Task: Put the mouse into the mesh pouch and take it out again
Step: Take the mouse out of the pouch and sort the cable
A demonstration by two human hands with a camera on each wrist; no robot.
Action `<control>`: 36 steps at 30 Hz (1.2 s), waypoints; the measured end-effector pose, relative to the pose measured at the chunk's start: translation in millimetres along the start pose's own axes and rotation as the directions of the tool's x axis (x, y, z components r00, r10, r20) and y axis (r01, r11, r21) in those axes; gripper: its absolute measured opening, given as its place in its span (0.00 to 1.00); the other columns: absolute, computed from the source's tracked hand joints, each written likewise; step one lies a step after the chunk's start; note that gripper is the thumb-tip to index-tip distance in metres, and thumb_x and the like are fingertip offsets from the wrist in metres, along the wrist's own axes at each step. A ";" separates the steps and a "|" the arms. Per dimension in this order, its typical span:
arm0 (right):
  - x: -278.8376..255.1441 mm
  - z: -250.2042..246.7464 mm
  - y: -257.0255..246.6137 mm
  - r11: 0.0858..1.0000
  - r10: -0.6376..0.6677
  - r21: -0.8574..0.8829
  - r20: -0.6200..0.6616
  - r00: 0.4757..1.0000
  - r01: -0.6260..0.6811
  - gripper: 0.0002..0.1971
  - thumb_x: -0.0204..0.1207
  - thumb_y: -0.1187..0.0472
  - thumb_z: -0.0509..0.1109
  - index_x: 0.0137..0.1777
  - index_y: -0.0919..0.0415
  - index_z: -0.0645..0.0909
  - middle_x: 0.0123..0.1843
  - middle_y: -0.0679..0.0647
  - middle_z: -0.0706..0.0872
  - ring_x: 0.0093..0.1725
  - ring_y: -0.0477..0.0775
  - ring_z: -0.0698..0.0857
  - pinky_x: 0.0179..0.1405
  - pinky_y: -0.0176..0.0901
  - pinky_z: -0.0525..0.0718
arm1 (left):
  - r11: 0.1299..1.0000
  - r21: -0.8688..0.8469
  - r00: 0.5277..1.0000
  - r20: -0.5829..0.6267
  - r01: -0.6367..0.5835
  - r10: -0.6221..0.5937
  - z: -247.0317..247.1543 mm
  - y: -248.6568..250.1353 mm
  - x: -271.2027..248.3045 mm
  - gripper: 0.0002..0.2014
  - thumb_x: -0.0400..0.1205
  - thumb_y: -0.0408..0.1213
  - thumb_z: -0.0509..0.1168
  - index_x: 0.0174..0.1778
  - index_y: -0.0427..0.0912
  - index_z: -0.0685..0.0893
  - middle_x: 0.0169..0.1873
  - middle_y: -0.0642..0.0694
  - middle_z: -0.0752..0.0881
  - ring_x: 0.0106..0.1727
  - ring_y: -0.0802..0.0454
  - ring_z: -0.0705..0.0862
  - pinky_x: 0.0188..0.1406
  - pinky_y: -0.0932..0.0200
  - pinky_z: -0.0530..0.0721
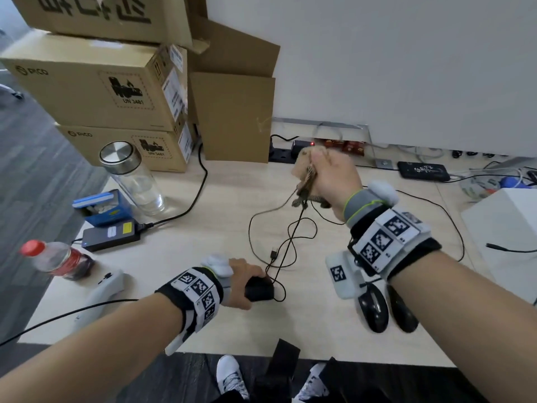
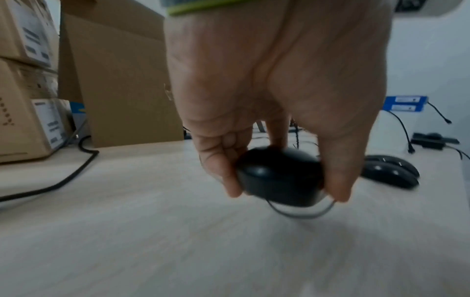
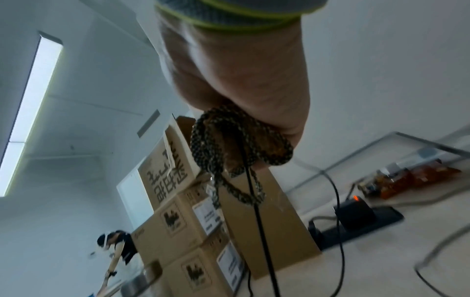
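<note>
A black wired mouse (image 1: 260, 290) (image 2: 277, 176) sits low at the table's front, and my left hand (image 1: 250, 276) (image 2: 287, 195) grips it from above, fingers on one side and thumb on the other. Its thin black cable (image 1: 279, 248) loops across the table and rises to my right hand (image 1: 322, 173) (image 3: 241, 70). That hand is raised over the middle of the table. It clutches the bunched brownish mesh pouch (image 1: 308, 174) (image 3: 267, 147), whose braided drawstring cord (image 1: 299, 199) (image 3: 223, 144) dangles below the fist. The pouch's mouth is hidden.
Two more black mice (image 1: 373, 308) lie at the front right under my right forearm. Stacked cardboard boxes (image 1: 96, 88), a glass bottle (image 1: 130, 175), a blue box (image 1: 101, 206), a power adapter (image 1: 112, 235) and a cola bottle (image 1: 58, 258) fill the left. A power strip (image 1: 283, 154) lies at the back.
</note>
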State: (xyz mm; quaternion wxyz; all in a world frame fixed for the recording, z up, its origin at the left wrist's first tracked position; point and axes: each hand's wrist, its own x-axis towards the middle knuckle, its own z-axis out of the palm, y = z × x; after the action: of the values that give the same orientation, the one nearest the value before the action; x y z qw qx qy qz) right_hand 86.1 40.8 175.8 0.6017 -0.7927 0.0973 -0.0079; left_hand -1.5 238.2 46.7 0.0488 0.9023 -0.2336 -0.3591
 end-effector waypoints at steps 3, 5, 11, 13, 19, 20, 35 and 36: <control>9.8 -10.3 -27.1 0.996 -0.014 0.092 -0.063 0.998 0.020 0.17 0.77 0.44 0.62 0.36 0.54 0.84 0.40 0.59 0.90 0.39 0.64 0.89 0.53 0.70 0.86 | 0.993 0.110 0.995 0.090 0.033 -0.043 11.4 -2.5 1.4 0.38 0.70 0.59 0.69 0.76 0.61 0.65 0.61 0.49 0.81 0.55 0.46 0.84 0.50 0.50 0.86; 14.2 -14.4 -29.0 0.997 -0.025 0.069 -0.089 0.996 0.031 0.18 0.72 0.40 0.62 0.32 0.50 0.85 0.38 0.54 0.91 0.43 0.63 0.90 0.54 0.65 0.87 | 0.990 0.125 0.990 0.122 0.063 -0.078 18.7 -4.1 1.3 0.37 0.71 0.60 0.70 0.76 0.60 0.64 0.63 0.48 0.79 0.56 0.45 0.83 0.47 0.51 0.84; 4.7 -17.0 -3.2 0.992 0.078 0.106 -0.033 0.996 -0.074 0.15 0.76 0.46 0.63 0.41 0.57 0.82 0.46 0.59 0.89 0.52 0.70 0.88 0.58 0.70 0.84 | 0.985 0.056 0.986 0.019 0.162 -0.163 41.6 -12.2 2.5 0.42 0.65 0.73 0.64 0.69 0.52 0.63 0.59 0.48 0.81 0.52 0.44 0.84 0.47 0.48 0.85; 1.8 -17.9 9.7 0.982 0.137 0.125 0.030 0.990 -0.140 0.17 0.73 0.43 0.65 0.44 0.56 0.85 0.51 0.60 0.90 0.53 0.67 0.88 0.60 0.70 0.84 | 0.978 0.043 0.979 0.003 0.205 -0.205 45.8 -13.9 2.0 0.43 0.64 0.76 0.62 0.66 0.51 0.63 0.58 0.47 0.80 0.51 0.44 0.84 0.48 0.47 0.85; -14.1 -16.6 29.5 0.924 0.223 0.267 0.208 0.952 -0.275 0.13 0.88 0.56 0.56 0.52 0.62 0.79 0.36 0.59 0.88 0.35 0.62 0.90 0.43 0.55 0.90 | 0.965 -0.205 0.917 -0.328 0.165 -0.226 0.4 -2.3 8.4 0.38 0.72 0.72 0.59 0.70 0.49 0.70 0.63 0.49 0.78 0.57 0.45 0.84 0.53 0.52 0.80; -17.3 -14.1 32.6 0.908 0.231 0.300 0.229 0.946 -0.294 0.13 0.88 0.57 0.55 0.53 0.63 0.79 0.34 0.59 0.88 0.32 0.59 0.89 0.39 0.51 0.89 | 0.946 -0.321 0.879 -0.436 0.050 -0.194 -13.4 8.9 10.1 0.33 0.74 0.66 0.62 0.69 0.48 0.73 0.61 0.50 0.81 0.55 0.47 0.85 0.54 0.56 0.79; -22.8 -19.0 46.7 0.740 0.284 0.582 0.186 0.941 -0.338 0.17 0.88 0.54 0.54 0.57 0.62 0.81 0.40 0.62 0.89 0.35 0.59 0.89 0.40 0.53 0.89 | 0.512 -0.718 0.798 -0.595 -0.471 -0.100 -67.8 70.3 28.0 0.13 0.84 0.30 0.58 0.55 0.55 0.76 0.42 0.48 0.88 0.33 0.45 0.89 0.24 0.54 0.82; -22.9 -18.9 46.2 0.749 0.283 0.574 0.174 0.943 -0.331 0.16 0.88 0.54 0.54 0.57 0.63 0.81 0.39 0.63 0.89 0.34 0.59 0.88 0.39 0.52 0.88 | 0.504 -0.722 0.798 -0.594 -0.474 -0.099 -70.0 72.4 27.1 0.14 0.84 0.29 0.56 0.51 0.56 0.76 0.35 0.49 0.87 0.29 0.45 0.87 0.23 0.56 0.81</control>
State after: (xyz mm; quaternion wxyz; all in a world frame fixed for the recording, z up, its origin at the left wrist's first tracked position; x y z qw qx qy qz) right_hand 54.5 14.7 139.3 0.8161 -0.5361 0.1959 0.0909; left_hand 34.6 156.1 99.9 0.5874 0.7912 -0.1058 -0.1332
